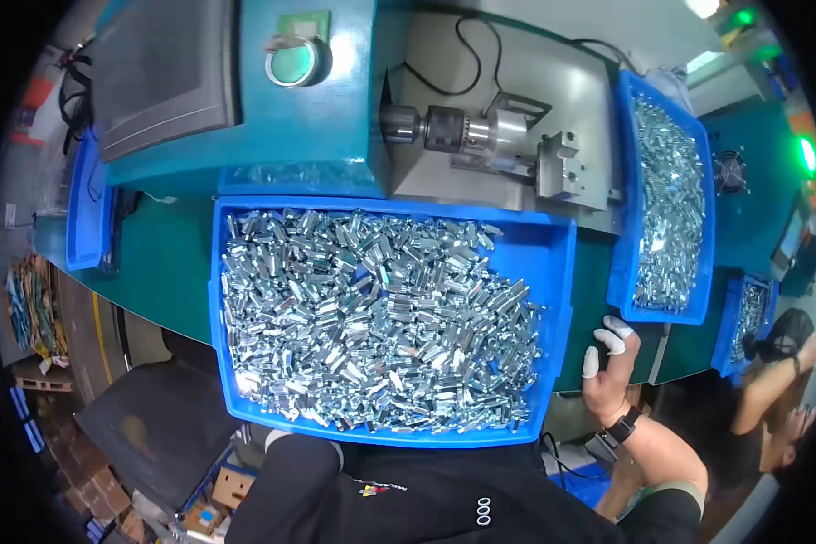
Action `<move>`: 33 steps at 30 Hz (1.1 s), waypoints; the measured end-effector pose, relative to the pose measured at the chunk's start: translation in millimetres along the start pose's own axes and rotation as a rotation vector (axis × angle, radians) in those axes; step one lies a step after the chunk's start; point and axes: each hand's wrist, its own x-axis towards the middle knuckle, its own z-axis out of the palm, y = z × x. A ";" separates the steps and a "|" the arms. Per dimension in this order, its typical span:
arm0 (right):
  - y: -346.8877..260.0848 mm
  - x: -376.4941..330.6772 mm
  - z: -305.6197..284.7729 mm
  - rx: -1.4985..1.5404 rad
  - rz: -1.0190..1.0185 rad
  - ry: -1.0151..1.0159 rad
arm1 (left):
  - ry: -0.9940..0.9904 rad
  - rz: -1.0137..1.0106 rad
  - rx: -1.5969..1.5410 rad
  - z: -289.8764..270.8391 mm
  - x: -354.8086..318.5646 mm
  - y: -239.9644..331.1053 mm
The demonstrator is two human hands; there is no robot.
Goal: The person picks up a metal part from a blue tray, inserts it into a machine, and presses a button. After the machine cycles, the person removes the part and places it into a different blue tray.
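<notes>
A wide blue tray (560,272) sits before me, heaped with small shiny metal hex fittings (381,317); its upper right corner shows bare plastic. My right hand (615,374) is just off the tray's right side at the table edge, with white covers on several fingertips. Its fingers are bent and apart, and nothing shows in them. A dark band (622,425) circles that wrist. On the left, my dark sleeve (304,453) reaches the tray's near edge, and my left hand is hidden there, below the rim.
Beyond the tray stands a teal machine (308,118) with a metal drill chuck (445,129) facing a metal fixture block (558,167). A second blue bin (618,272) of fittings lies to the right. Further right, another person (762,399) works beside a smaller bin (727,340). A black chair (154,426) stands lower left.
</notes>
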 end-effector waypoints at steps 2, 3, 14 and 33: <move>-0.8 6.4 12.4 0.010 -0.045 0.060 | 0.097 -0.011 0.030 -4.3 -7.1 -16.2; -3.3 5.5 15.5 0.014 -0.072 0.073 | 0.135 -0.012 0.032 2.6 -12.6 -21.7; -0.6 -6.8 9.9 0.089 -0.155 0.309 | 0.504 0.038 0.109 8.0 -75.4 6.6; 11.3 -16.6 2.5 0.336 -0.155 0.421 | 0.500 0.118 -0.592 -50.8 -275.5 199.1</move>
